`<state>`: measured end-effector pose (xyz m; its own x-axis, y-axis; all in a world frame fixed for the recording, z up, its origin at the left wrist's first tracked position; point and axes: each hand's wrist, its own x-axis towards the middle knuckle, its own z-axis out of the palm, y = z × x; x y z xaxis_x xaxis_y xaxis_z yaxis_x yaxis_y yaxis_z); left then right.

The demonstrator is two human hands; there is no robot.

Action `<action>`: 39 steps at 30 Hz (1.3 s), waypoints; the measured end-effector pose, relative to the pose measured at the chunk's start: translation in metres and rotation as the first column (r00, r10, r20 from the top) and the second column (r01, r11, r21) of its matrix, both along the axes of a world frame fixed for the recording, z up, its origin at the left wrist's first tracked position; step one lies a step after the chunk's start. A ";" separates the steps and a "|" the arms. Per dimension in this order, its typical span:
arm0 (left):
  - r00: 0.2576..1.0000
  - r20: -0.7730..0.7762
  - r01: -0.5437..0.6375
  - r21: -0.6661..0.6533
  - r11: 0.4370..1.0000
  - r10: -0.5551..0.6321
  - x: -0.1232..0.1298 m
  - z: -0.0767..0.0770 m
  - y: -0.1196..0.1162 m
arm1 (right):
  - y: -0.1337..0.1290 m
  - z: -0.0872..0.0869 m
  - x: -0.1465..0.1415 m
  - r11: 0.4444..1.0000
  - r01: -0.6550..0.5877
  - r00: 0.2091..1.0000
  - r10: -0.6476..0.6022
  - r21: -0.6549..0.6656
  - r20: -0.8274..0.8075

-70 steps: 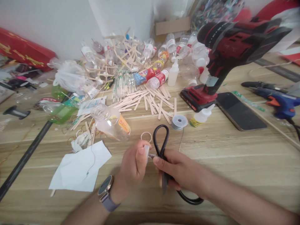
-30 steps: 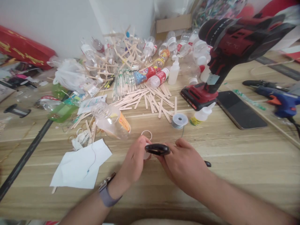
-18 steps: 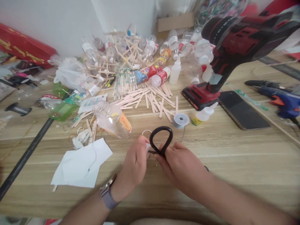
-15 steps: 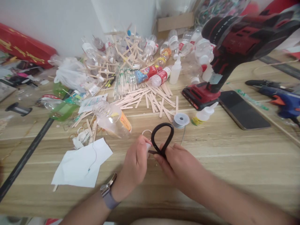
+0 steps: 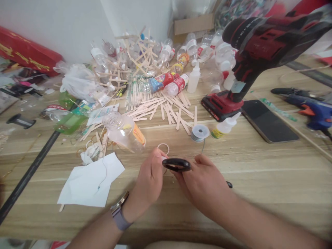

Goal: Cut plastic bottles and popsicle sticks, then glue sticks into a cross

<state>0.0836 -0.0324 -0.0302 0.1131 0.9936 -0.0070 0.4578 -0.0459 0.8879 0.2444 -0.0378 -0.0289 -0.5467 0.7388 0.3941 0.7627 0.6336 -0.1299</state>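
Observation:
Black-handled scissors (image 5: 176, 164) are in my right hand (image 5: 203, 181), one handle loop standing out above the fingers and a black tip of the other part showing at the hand's right. My left hand (image 5: 151, 176), with a watch on the wrist, pinches a small whitish piece (image 5: 164, 159) right beside the scissors. What the blades touch is hidden by the fingers. A thin pale ring (image 5: 163, 148) lies just beyond my left fingertips. The spool of grey wire (image 5: 200, 132) and a small glue bottle (image 5: 225, 127) are on the table farther ahead.
A red and black drill (image 5: 249, 58) stands at the right near a phone (image 5: 269, 121) and a blue glue gun (image 5: 317, 116). Wooden sticks (image 5: 168, 107), plastic bottles and a clear jar (image 5: 124, 133) lie ahead. White paper (image 5: 90, 180) is at left.
The scissors' black loop has tipped down from upright to nearly flat, and my right hand has turned with it. My left hand has barely moved.

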 end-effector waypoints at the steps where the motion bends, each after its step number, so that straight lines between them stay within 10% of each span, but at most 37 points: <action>1: 1.000 0.001 0.003 -0.008 1.000 -0.003 0.000 0.000 0.000 | 0.000 -0.001 -0.001 0.999 -0.003 1.000 0.002 0.033 0.021; 9: 0.999 -0.044 -0.025 0.091 0.996 0.029 0.001 -0.003 -0.004 | -0.003 0.002 -0.005 0.980 -0.008 0.999 -0.002 -0.200 -0.052; 17: 0.990 -0.141 0.029 0.170 0.985 -0.005 -0.002 -0.001 -0.005 | -0.003 0.007 -0.004 0.729 -0.026 0.954 -0.187 -0.684 -0.235; 26: 0.982 -0.185 0.062 0.235 0.970 -0.018 -0.006 -0.003 -0.006 | -0.003 0.008 -0.003 0.614 -0.170 0.887 -0.245 -0.771 -0.391; 39: 0.974 -0.225 0.058 0.294 0.954 0.010 -0.006 0.001 -0.007 | 0.002 0.018 -0.007 0.061 -0.318 0.777 -0.555 -0.946 -0.297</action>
<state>0.0779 -0.0397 -0.0295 0.1661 0.9512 0.2602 0.6364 -0.3050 0.7085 0.2373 -0.0362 -0.0111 -0.4456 0.6753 -0.5877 0.3209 -0.4923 -0.8091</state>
